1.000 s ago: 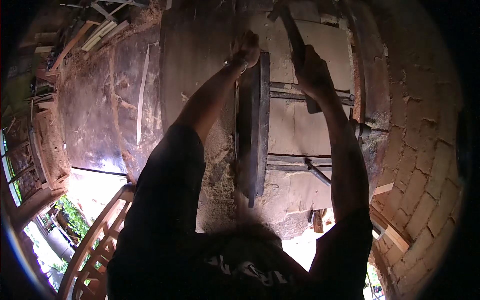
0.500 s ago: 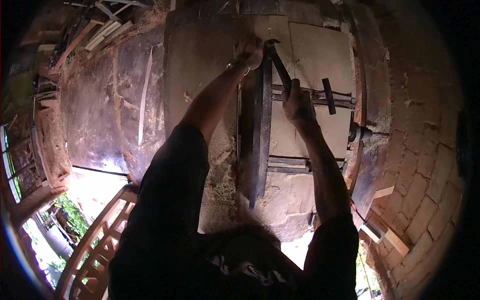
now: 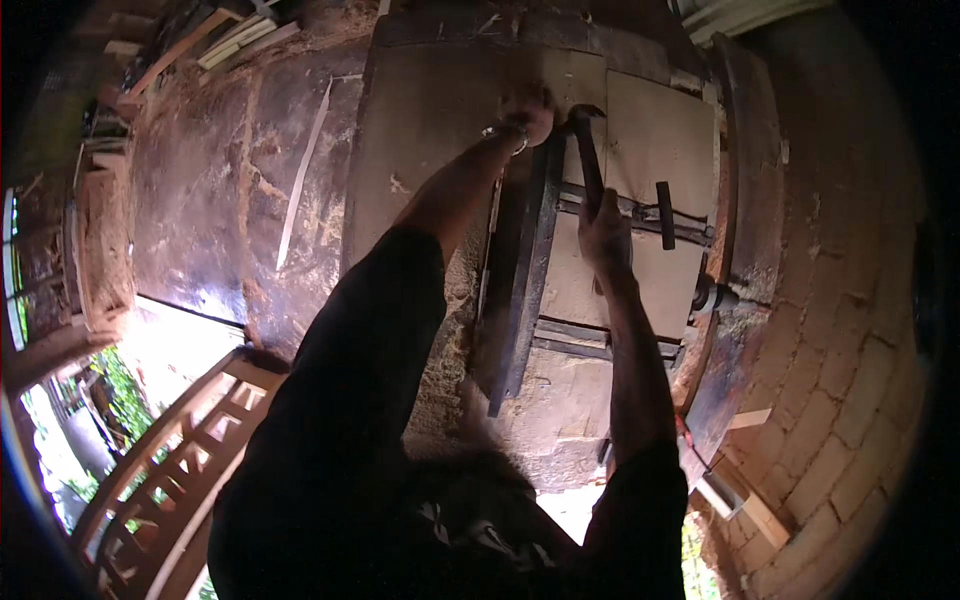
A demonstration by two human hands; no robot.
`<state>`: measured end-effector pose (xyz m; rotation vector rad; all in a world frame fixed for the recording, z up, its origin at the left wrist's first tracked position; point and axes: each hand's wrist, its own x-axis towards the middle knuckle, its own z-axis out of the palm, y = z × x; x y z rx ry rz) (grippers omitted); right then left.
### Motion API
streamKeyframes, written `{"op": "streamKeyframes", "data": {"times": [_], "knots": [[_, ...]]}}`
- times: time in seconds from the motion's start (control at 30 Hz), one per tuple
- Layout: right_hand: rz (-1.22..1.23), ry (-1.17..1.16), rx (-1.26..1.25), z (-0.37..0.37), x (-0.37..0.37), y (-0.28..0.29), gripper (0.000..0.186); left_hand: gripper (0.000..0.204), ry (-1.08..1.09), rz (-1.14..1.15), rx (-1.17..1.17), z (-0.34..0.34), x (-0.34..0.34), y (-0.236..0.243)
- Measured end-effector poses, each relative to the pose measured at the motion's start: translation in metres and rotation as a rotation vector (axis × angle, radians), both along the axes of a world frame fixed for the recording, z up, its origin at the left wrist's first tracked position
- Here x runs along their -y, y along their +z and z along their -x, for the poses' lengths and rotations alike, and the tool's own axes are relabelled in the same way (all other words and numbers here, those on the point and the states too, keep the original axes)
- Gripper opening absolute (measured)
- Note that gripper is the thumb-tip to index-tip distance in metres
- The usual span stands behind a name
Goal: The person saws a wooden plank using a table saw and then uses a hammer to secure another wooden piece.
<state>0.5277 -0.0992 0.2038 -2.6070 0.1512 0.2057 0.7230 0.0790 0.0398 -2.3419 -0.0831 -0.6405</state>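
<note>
Here the right hand [image 3: 603,228] holds a dark bar [image 3: 588,160] pointing upward

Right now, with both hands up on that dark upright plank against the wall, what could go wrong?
1. The right hand holds a dark hooked bar whose tip meets the top of the plank right beside the left hand; a slip could strike those fingers.
2. The plank stands on edge, steadied only near its top, so it may tip sideways.
3. The wooden railing lies close behind, so stepping back looks cramped.

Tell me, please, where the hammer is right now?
In the head view, upper centre: the hammer is in the right hand, beside the dark plank.
</note>
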Motion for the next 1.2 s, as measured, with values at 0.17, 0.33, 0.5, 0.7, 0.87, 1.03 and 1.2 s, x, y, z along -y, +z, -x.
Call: {"op": "streamKeyframes", "data": {"times": [0.17, 0.33, 0.5, 0.7, 0.87, 1.03, 1.2], "knots": [[-0.246, -0.101, 0.183, 0.121, -0.016, 0.091, 0.028, 0.048, -0.172, 0.777, -0.744, 0.001, -0.037, 0.039], [-0.883, -0.192, 0.304, 0.313, 0.022, 0.115, 0.053, 0.055, -0.195, 0.923, -0.789, -0.010, -0.057, 0.078], [-0.608, -0.371, 0.203, 0.445, 0.062, 0.111, 0.079, 0.049, -0.289, 1.516, -0.794, 0.029, -0.093, 0.175], [-0.130, -0.082, -0.026, 0.508, 0.067, 0.043, 0.019, 0.063, -0.162, 1.049, -0.344, 0.234, -0.275, 0.106], [0.007, 0.028, 0.191, 0.464, 0.075, 0.013, 0.016, 0.082, -0.068, 1.736, -0.305, 0.427, -0.225, 0.055], [0.185, 0.179, 0.361, 0.244, 0.090, 0.103, 0.016, 0.093, 0.583, 1.519, -0.432, 0.443, -0.241, 0.072], [0.590, 0.230, 0.546, 0.042, 0.141, 0.052, 0.031, 0.117, 0.479, 1.649, -0.527, 0.437, -0.237, 0.060]]}}
